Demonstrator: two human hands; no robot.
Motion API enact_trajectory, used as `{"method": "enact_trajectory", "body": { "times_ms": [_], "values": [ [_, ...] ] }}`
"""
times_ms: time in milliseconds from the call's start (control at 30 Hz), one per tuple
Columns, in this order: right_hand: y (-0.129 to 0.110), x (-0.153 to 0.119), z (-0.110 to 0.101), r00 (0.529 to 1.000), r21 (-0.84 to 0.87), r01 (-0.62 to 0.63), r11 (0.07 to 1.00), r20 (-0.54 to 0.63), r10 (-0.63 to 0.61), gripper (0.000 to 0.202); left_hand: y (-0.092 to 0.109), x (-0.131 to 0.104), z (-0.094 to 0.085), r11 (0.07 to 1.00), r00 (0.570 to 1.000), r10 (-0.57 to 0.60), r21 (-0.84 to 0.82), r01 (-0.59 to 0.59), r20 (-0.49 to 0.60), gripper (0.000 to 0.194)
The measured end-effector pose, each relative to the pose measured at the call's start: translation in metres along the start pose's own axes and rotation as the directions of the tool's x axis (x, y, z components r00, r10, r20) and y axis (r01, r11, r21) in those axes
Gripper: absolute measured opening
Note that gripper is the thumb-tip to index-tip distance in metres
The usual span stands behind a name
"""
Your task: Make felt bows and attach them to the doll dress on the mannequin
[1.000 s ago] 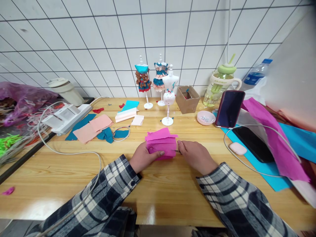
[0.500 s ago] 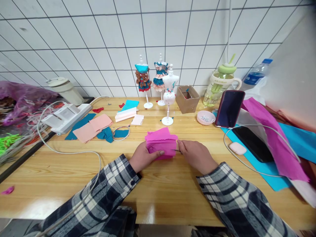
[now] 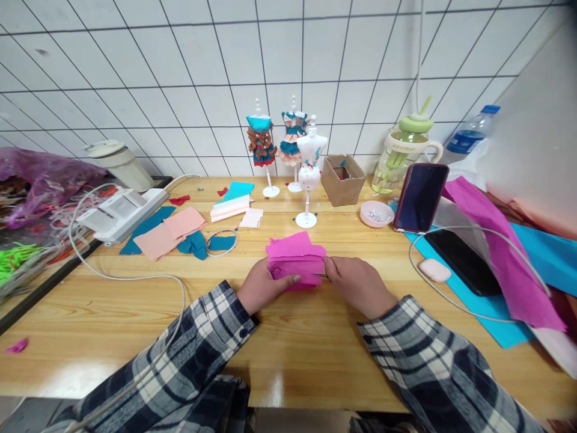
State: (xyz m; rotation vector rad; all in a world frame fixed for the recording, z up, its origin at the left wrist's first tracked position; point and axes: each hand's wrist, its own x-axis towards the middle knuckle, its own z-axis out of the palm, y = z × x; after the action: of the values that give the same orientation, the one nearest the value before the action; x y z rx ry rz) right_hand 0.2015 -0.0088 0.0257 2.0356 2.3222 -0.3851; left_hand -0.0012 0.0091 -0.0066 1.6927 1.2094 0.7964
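Note:
Folded magenta crepe paper [image 3: 293,248] is held above the table in front of me, its layers slightly apart. My left hand [image 3: 264,287] grips its left side, thumb across the front and the other fingers behind. At the right edge my right hand [image 3: 358,282] is closed, thumb and forefinger by the paper. From it a thin pointed metal tool [image 3: 323,276] reaches left over the paper; its handle is hidden in the fist, so its kind is unclear. Just beyond the paper stands a bare white miniature dress form [image 3: 311,153].
Two dressed miniature forms [image 3: 260,144] stand behind, beside a small cardboard box [image 3: 343,180]. A pink bowl of beads [image 3: 377,214] and a propped phone [image 3: 421,198] are right. Peach pieces [image 3: 171,231], a metal ring [image 3: 221,243] and a power strip [image 3: 126,210] lie left. A cable crosses my left sleeve.
Both hands keep their grip, and the magenta paper has shifted only slightly. The view has tilted a little; the things on the table stay in place.

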Motion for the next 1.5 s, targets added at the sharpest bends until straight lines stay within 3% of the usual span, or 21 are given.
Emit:
{"method": "enact_trajectory", "body": {
  "times_ms": [1500],
  "values": [
    [-0.0049,-0.0018,0.0022,0.998,-0.031,-0.042,0.999,-0.056,0.040,0.049,0.0022,-0.0007,0.0024,1.000,1.000,-0.026,0.003,0.026,-0.002,0.049]
  ]
}}
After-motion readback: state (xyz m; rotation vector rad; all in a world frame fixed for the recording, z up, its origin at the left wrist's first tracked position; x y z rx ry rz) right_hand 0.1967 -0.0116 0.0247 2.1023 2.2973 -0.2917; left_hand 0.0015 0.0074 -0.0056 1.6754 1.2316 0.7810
